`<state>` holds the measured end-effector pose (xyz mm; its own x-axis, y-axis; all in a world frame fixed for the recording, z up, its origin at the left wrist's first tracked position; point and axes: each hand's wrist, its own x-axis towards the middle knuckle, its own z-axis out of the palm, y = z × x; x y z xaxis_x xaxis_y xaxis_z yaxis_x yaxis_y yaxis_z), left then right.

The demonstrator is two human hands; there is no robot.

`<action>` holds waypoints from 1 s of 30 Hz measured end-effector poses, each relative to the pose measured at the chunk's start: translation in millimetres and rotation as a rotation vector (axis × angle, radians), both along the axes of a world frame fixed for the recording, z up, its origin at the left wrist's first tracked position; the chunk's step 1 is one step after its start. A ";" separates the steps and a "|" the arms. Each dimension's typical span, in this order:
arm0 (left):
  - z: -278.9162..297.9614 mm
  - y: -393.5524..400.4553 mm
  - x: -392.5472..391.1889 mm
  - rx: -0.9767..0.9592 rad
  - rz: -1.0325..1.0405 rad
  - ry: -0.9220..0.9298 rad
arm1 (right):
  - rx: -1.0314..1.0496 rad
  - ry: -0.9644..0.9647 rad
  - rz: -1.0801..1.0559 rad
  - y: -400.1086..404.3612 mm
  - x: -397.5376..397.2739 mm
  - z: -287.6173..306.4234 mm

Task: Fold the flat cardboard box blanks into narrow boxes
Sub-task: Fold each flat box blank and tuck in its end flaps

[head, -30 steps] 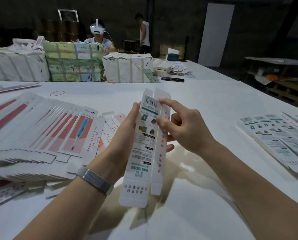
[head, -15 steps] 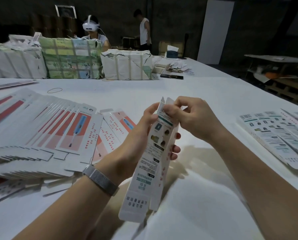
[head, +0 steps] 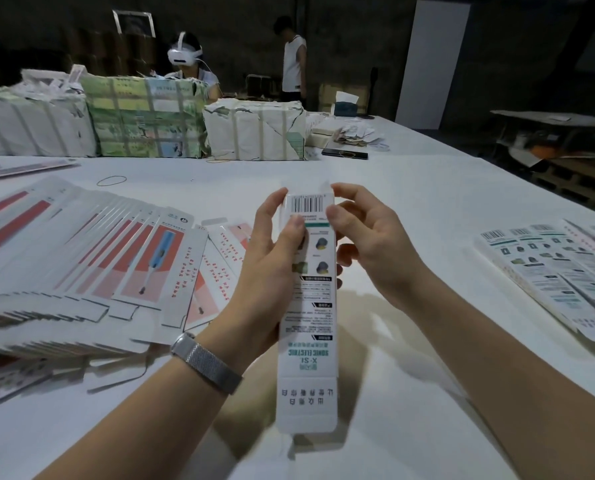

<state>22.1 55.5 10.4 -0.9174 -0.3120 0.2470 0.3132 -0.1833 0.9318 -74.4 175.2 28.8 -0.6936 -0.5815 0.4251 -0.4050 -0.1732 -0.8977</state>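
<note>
A long narrow white box (head: pixel 308 317) with a barcode at its far end and printed text stands lengthwise in front of me, held above the white table (head: pixel 410 188). My left hand (head: pixel 272 271) grips its left side, thumb on the printed face. My right hand (head: pixel 365 244) pinches the far end by the barcode, thumb on the face and index finger at the top edge. The near end flap hangs open. A fanned stack of flat blanks (head: pixel 81 258) with red panels lies to the left.
Several folded boxes (head: pixel 559 271) lie at the right. Wrapped bundles (head: pixel 143 119) line the far side of the table, with a black phone (head: pixel 344 154) and a rubber band (head: pixel 111 180) nearby. Two people are beyond the bundles. Pallets (head: pixel 566 181) sit off the right edge.
The box has turned from tilted to square-on with its barcode face toward me. My right hand moved from folding the top flap to pinching the far end.
</note>
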 end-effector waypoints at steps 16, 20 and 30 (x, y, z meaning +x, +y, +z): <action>5.0 1.7 2.0 -0.045 -0.091 -0.095 | -0.095 -0.123 0.016 -5.8 3.2 -6.5; 5.3 -0.2 2.9 -0.008 -0.132 -0.106 | -0.128 -0.140 -0.008 -4.1 1.6 -3.5; -1.9 5.8 1.8 -0.172 -0.128 -0.111 | -0.005 -0.137 0.012 5.7 -2.4 7.4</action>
<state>23.9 61.3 8.5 -0.9713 -0.1535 0.1814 0.1911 -0.0509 0.9802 -76.7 180.9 36.3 -0.7387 -0.5882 0.3293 -0.2762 -0.1815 -0.9438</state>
